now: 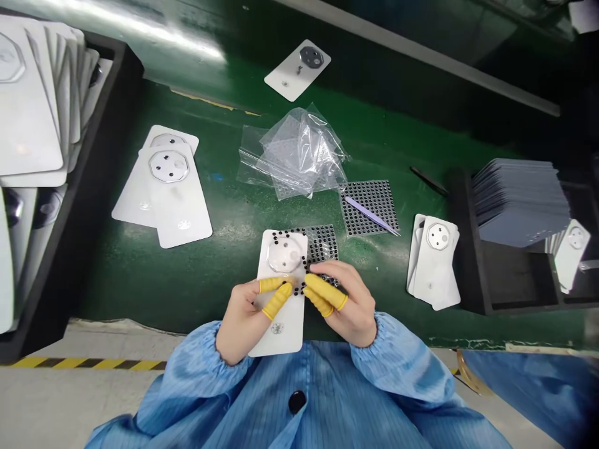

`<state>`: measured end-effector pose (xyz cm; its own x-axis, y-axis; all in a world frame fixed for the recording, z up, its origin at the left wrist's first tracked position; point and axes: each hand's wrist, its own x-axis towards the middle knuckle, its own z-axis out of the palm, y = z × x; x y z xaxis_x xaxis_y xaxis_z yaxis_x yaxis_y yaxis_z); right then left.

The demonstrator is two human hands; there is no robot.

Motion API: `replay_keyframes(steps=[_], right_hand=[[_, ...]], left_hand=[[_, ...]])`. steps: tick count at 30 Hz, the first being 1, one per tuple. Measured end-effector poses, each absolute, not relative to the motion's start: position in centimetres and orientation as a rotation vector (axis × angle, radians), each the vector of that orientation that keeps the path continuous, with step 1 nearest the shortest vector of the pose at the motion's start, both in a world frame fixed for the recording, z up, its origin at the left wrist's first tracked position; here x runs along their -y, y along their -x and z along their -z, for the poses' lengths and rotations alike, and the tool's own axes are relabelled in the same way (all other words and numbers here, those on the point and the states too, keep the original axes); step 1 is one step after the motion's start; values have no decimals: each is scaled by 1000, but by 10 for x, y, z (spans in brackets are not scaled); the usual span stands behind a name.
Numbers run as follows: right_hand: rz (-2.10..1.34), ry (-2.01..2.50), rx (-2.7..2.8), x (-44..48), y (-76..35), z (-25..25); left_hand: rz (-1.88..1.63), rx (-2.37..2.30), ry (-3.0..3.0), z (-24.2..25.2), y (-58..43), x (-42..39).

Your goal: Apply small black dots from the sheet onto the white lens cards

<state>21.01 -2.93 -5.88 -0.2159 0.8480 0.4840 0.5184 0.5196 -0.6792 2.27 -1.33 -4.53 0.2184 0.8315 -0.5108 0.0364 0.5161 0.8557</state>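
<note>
A clear sheet dotted with small black round pieces (pixel 322 242) lies partly over a white phone back panel (pixel 266 337). The panel has an octagonal camera ring near its top. My left hand (pixel 250 312), with yellow finger cots on thumb and forefinger, pinches the sheet's lower left part above the panel. My right hand (pixel 346 302), also in yellow finger cots, is closed on the sheet's lower edge further right. What lies right between the fingertips is partly hidden. A second dotted sheet (pixel 374 193) rests behind, with purple tweezers (pixel 372 215) across it.
Clear plastic bags (pixel 299 153) lie in the middle. White panels are stacked at left (pixel 185 206), at right (pixel 433 265) and in a black bin (pixel 116 81). One panel (pixel 290 78) lies at the back. A black tray (pixel 477 274) holds grey sheets (pixel 519 206). Dark tweezers (pixel 428 181) lie beside it.
</note>
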Motion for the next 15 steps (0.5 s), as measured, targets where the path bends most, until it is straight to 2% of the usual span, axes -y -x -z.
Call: replay_keyframes(steps=[7, 15], right_hand=[[-555, 1074, 1988, 27, -204, 66], [-511, 999, 2109, 21, -199, 55]], left_hand=[[-550, -1019, -611, 46, -17, 11], [-663, -1114, -1499, 53, -18, 16]])
